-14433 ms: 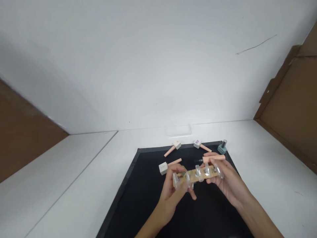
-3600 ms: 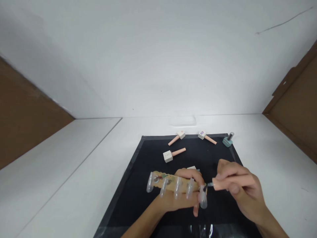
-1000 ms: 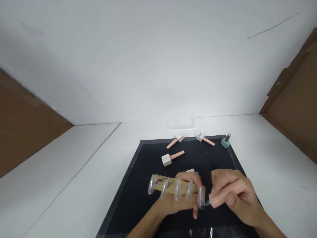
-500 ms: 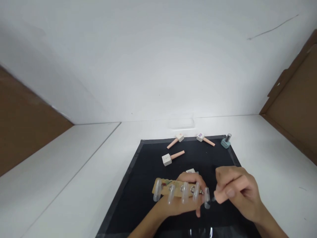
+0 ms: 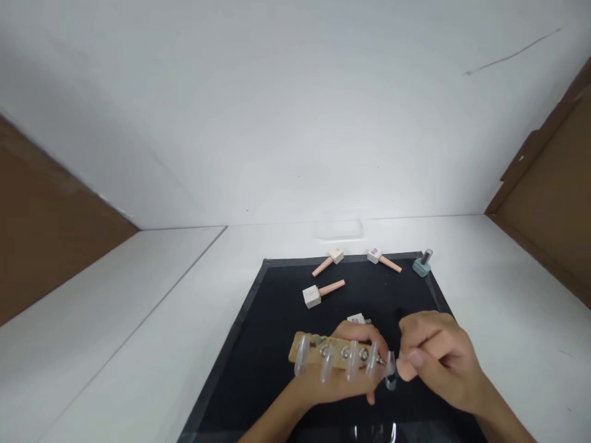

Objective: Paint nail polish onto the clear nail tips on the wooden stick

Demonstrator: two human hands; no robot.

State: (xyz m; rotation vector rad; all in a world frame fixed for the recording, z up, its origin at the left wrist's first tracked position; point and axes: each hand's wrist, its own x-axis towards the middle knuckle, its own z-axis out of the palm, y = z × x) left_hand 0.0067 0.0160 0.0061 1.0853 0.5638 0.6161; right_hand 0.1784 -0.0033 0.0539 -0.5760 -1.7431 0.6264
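Observation:
My left hand is closed around a yellowish nail-tip holder, which lies roughly level across the fingers. Several long clear false nails stand along it on round metal mounts. The rightmost false nail sticks out past the fingertips. My right hand pinches the peach cap of a nail polish brush right beside that nail. The bristles are hard to make out, so I cannot tell whether they touch it. Behind my left hand, a white polish bottle is partly hidden.
A black mat lies on the white table. Toward its back are three white bottles with peach caps, a near one, a far one and another. A teal bottle stands at the back right corner. Cardboard walls flank the table.
My left hand and the nail-tip holder have shifted slightly right. The brush cap has tilted more upright and sits closer to the rightmost false nail.

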